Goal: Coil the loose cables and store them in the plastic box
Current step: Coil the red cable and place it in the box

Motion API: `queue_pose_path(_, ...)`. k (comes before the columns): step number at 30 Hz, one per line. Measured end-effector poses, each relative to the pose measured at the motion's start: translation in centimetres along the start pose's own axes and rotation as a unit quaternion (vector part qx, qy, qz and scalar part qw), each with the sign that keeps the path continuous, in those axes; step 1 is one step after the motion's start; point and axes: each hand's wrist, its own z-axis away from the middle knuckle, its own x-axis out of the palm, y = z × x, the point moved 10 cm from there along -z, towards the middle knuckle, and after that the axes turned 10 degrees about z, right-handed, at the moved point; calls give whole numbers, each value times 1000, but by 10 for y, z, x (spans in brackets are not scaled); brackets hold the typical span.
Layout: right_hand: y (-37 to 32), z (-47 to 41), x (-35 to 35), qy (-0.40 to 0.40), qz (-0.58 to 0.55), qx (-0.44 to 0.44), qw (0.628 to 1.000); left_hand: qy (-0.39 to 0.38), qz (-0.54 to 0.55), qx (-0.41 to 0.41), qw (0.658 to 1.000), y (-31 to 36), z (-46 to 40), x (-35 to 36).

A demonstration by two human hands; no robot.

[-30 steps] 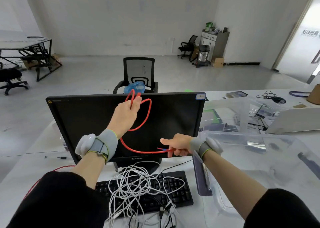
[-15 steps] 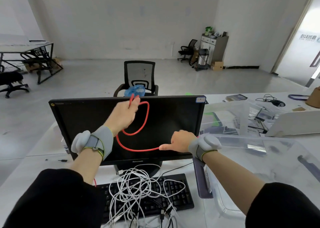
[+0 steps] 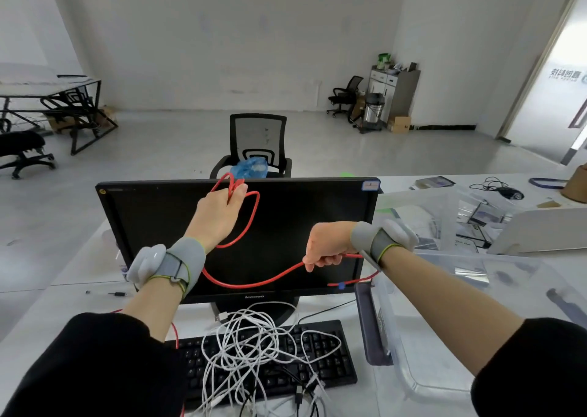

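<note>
Currently your left hand (image 3: 219, 213) pinches the gathered loops of the red cable (image 3: 254, 281) up in front of the monitor (image 3: 238, 242), keeping the coil hanging free; your right hand (image 3: 327, 245) is curled around the trailing run, likely feeding the next loop. White cables (image 3: 254, 346) lie tangled across the keyboard (image 3: 330, 366) — uncoiled. The box (image 3: 444, 289) sits right, on the white desk (image 3: 47, 321). Beyond it: a chair (image 3: 258, 140), open floor.
</note>
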Motion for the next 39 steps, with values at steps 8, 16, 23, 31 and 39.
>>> queue_pose_path(8, 11, 27, -52, 188, 179, 93, 961, -32, 47, 32, 998, 34, 2, 36)
queue_pose_path(16, 65, 37, -57, 294, 323, 208, 875, -57, 76, 24, 995, 30, 9, 58)
queue_pose_path(23, 108, 5, -25, 233, -158, 203, 938, -84, 129, 1, 988, 27, 14, 74)
queue_pose_path(31, 71, -14, -9, 167, -604, 53, 777, -100, 213, -74, 969, -1, 22, 96)
queue_pose_path(39, 46, 7, -27, 291, -601, -7, 744, -55, 306, -121, 943, -22, 18, 89)
